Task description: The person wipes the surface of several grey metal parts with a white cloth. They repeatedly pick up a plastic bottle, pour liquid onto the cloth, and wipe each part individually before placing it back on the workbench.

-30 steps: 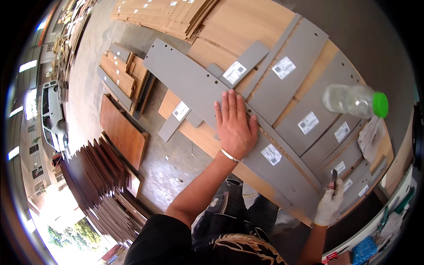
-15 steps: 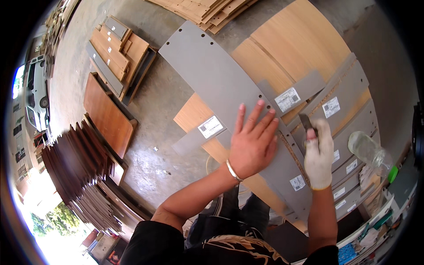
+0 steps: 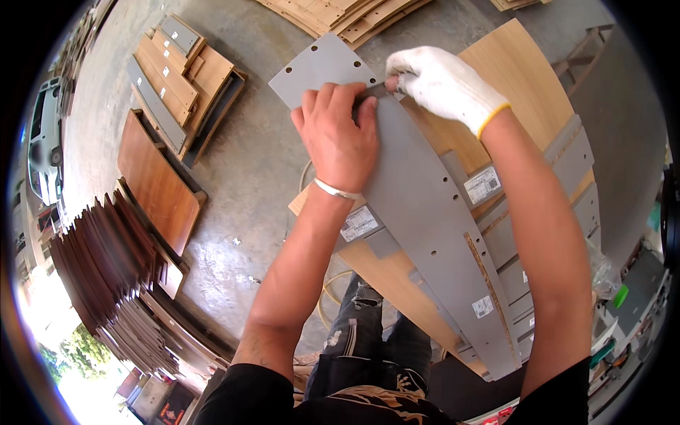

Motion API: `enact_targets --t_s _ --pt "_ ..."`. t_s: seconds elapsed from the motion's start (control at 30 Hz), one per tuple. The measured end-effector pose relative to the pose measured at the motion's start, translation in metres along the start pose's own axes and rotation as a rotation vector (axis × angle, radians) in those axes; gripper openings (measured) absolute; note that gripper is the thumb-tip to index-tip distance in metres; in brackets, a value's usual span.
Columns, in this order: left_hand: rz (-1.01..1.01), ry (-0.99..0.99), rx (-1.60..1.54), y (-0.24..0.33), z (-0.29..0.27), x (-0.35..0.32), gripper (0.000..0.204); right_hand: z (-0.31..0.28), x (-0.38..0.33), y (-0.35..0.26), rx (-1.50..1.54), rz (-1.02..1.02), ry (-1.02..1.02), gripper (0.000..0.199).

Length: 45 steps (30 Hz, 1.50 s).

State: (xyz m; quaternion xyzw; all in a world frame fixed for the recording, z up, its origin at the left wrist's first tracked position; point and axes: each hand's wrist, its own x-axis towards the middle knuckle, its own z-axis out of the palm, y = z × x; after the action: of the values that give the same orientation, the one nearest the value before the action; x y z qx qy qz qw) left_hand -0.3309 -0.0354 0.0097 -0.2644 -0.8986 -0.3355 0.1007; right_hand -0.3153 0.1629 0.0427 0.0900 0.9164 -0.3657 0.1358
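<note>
A long grey panel (image 3: 425, 212) with drilled holes and white labels lies across a light wooden board (image 3: 517, 78) in front of me. My bare left hand (image 3: 338, 138), with a metal bracelet on the wrist, presses down on the panel's far part, fingers bent and close together. My right hand (image 3: 440, 81), in a white glove, grips a small dark tool (image 3: 375, 92) at the panel's edge, right beside my left fingertips. More grey panels (image 3: 567, 177) lie stacked under and beside it to the right.
Dark brown boards (image 3: 106, 276) stand stacked at the left. A pallet of grey and wooden panels (image 3: 180, 78) lies on the concrete floor (image 3: 262, 156). Light boards (image 3: 340, 14) are piled at the top. A plastic bottle with a green cap (image 3: 610, 283) sits at the right.
Both hands have moved up the grey panel to its far end. My left fingers, spread before, are now bent together. My gloved hand with the tool now meets my left hand.
</note>
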Motion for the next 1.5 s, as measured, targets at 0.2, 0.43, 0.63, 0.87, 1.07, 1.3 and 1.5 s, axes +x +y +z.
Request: enact_targets --t_s 0.2,0.43,0.63,0.87,1.07,1.3,1.5 --pt "-0.082 0.035 0.007 -0.017 0.007 0.022 0.014 -0.007 0.042 0.002 0.063 -0.057 -0.044 0.021" --pt "-0.102 0.055 0.053 -0.018 0.011 0.036 0.013 -0.009 0.057 -0.003 0.023 -0.138 0.011 0.019" --pt "-0.075 0.064 0.078 -0.024 0.014 0.035 0.012 -0.004 0.051 -0.015 0.01 -0.128 0.017 0.019" --pt "-0.12 0.101 0.157 -0.002 0.011 0.013 0.031 -0.015 0.043 0.018 0.127 -0.127 0.059 0.02" --pt "0.171 -0.232 0.175 0.046 0.019 -0.02 0.052 -0.022 0.034 0.032 0.476 0.142 0.308 0.019" --pt "0.003 0.174 0.05 0.008 0.005 -0.012 0.041 -0.017 0.031 0.002 0.071 -0.047 -0.011 0.016" --pt "0.057 0.112 0.095 -0.022 0.017 0.037 0.016 -0.008 0.05 0.002 0.084 -0.098 -0.017 0.019"
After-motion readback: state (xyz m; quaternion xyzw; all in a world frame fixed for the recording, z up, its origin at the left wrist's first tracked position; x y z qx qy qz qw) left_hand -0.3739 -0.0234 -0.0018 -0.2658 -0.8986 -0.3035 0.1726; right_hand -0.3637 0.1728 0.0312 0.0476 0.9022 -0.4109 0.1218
